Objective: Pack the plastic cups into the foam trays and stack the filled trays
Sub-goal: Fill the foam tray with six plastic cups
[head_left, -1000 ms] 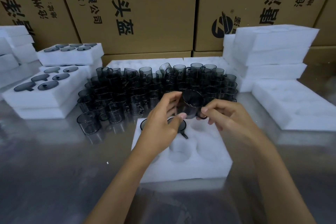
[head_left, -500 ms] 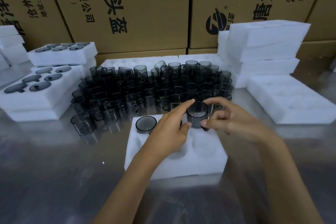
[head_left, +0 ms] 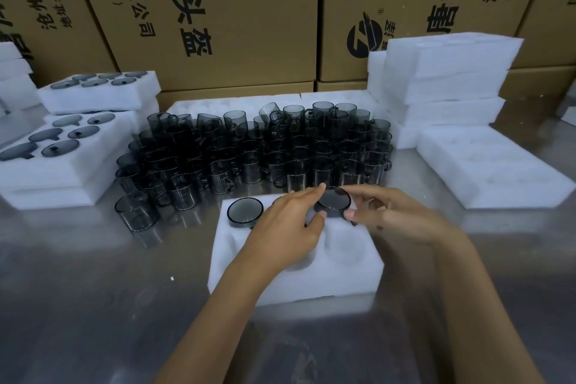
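Over on the left, filled trays (head_left: 62,162) are sitting stacked, dark cups sunk in their pockets. Next comes the crowd of loose cups (head_left: 255,150), standing tightly packed behind the working tray (head_left: 296,274). One cup (head_left: 245,212) is already sitting in the tray's far-left pocket. The left hand (head_left: 280,234) is pinching the rim of a second cup (head_left: 333,201) between forefinger and thumb, while the right hand (head_left: 389,215) is gripping its other side with curled fingers, easing it into a far pocket. These cups look light, stiff and smooth, so rim holds suit them; the foam looks soft and forgiving. Near pockets are lying open, and bare table is showing in front. Empty trays (head_left: 486,162) are waiting on the right.
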Demonstrator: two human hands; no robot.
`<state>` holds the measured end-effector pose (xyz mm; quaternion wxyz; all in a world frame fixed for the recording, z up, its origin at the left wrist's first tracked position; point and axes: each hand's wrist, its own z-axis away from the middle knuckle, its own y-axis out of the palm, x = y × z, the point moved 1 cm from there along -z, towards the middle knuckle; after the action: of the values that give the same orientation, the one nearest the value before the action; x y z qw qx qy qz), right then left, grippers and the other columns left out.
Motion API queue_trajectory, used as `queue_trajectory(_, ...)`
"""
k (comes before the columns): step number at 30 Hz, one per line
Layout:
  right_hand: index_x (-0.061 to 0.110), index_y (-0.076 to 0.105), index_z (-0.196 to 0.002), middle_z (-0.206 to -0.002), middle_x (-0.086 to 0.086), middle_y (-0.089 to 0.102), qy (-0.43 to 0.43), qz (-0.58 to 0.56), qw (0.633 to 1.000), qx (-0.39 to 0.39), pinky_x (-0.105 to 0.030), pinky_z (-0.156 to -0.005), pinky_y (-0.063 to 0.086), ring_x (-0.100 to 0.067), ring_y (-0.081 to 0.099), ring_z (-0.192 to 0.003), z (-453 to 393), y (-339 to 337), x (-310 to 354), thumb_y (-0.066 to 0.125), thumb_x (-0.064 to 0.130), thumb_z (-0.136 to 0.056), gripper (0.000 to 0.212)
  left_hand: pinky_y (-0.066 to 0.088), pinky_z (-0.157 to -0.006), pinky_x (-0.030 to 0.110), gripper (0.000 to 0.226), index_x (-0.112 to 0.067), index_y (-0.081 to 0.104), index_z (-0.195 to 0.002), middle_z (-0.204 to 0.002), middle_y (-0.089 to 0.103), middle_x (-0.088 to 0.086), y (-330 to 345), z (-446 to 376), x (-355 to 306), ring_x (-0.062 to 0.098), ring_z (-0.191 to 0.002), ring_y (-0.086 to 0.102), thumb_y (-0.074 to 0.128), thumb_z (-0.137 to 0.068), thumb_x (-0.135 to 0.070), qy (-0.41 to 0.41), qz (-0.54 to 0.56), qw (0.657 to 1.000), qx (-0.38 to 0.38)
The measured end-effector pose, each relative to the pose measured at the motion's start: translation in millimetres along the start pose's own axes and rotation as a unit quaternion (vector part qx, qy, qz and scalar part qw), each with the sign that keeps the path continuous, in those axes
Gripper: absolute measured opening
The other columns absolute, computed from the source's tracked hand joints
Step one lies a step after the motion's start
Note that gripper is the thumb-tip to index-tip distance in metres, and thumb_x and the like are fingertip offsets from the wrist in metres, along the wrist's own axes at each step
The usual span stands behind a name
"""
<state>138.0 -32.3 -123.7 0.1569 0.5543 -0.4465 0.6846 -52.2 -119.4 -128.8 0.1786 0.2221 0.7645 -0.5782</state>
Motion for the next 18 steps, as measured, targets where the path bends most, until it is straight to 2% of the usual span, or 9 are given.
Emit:
queue_trajectory(2,0.044,0.071,-0.110,-0.088,0.008,0.059,0.010,-0.038,0.999,0.000,-0.011,-0.060,0.041,-0.010,0.059,-0.081,-1,0,-3,0.080,0.024,-0.082,0.036,0.015,-0.111,0.012,0.051,-0.026,0.037,-0.152,-0.154,0.041,-0.011,1,1,-1,0.004,-0.145,0.027,0.049,-0.102,-0.027,0.010,-0.009,1.000,0.004)
queue_trajectory(4,0.040,0.072,-0.114,-0.092,0.008,0.060,0.016,-0.077,0.997,-0.011,-0.011,-0.061,0.043,-0.006,0.058,-0.084,-4,1,-6,0.079,0.029,-0.082,0.035,0.005,-0.116,0.015,0.049,-0.023,0.037,-0.152,-0.156,0.039,-0.009,1,1,-2,0.004,-0.148,0.019,0.045,-0.104,-0.028,0.017,-0.025,1.000,0.007)
queue_trajectory(6,0.039,0.073,-0.114,-0.089,0.011,0.057,0.008,-0.096,0.995,-0.029,-0.011,-0.062,0.044,-0.003,0.054,-0.078,-6,3,-11,0.075,0.024,-0.086,0.032,0.002,-0.120,0.023,0.048,-0.022,0.037,-0.152,-0.159,0.033,-0.010,1,0,0,0.006,-0.151,0.012,0.039,-0.105,-0.030,0.013,-0.046,0.999,0.015)
queue_trajectory(9,0.037,0.074,-0.112,-0.079,0.015,0.055,0.009,-0.113,0.993,-0.013,-0.013,-0.063,0.045,-0.005,0.054,-0.073,-8,7,-15,0.073,0.014,-0.089,0.032,0.000,-0.122,0.031,0.047,-0.025,0.036,-0.152,-0.161,0.025,-0.013,3,-1,3,0.007,-0.152,0.005,0.034,-0.106,-0.035,-0.006,-0.093,0.995,0.035)
queue_trajectory(12,0.038,0.072,-0.114,-0.090,0.008,0.063,0.026,-0.143,0.989,-0.022,-0.023,-0.073,0.051,-0.010,0.063,-0.087,-10,9,-18,0.072,0.013,-0.089,0.036,0.002,-0.122,0.033,0.048,-0.027,0.034,-0.153,-0.162,0.024,-0.014,4,-2,4,0.008,-0.152,0.010,0.032,-0.106,-0.037,-0.010,-0.126,0.991,0.041)
queue_trajectory(15,0.036,0.067,-0.122,-0.118,0.003,0.070,0.039,-0.199,0.979,-0.026,-0.036,-0.096,0.053,-0.018,0.067,-0.110,-12,14,-21,0.070,0.009,-0.090,0.042,0.006,-0.122,0.032,0.047,-0.027,0.038,-0.151,-0.160,0.030,-0.013,4,0,3,0.008,-0.149,0.019,0.036,-0.106,-0.037,0.000,-0.123,0.992,0.021)
queue_trajectory(17,0.031,0.069,-0.122,-0.122,0.000,0.070,0.043,-0.245,0.969,-0.013,-0.043,-0.104,0.049,-0.023,0.066,-0.116,-11,18,-23,0.067,0.005,-0.090,0.041,0.015,-0.121,0.028,0.043,-0.025,0.046,-0.147,-0.156,0.039,-0.011,1,-2,4,0.007,-0.145,0.029,0.042,-0.104,-0.033,-0.003,-0.062,0.998,0.007)
queue_trajectory(18,0.029,0.069,-0.121,-0.122,-0.003,0.070,0.044,-0.260,0.965,-0.011,-0.047,-0.107,0.047,-0.026,0.065,-0.117,-11,19,-23,0.066,0.003,-0.089,0.041,0.022,-0.116,0.019,0.040,-0.024,0.052,-0.143,-0.152,0.045,-0.011,-3,-3,4,0.006,-0.140,0.037,0.046,-0.103,-0.029,-0.020,-0.004,1.000,-0.003)
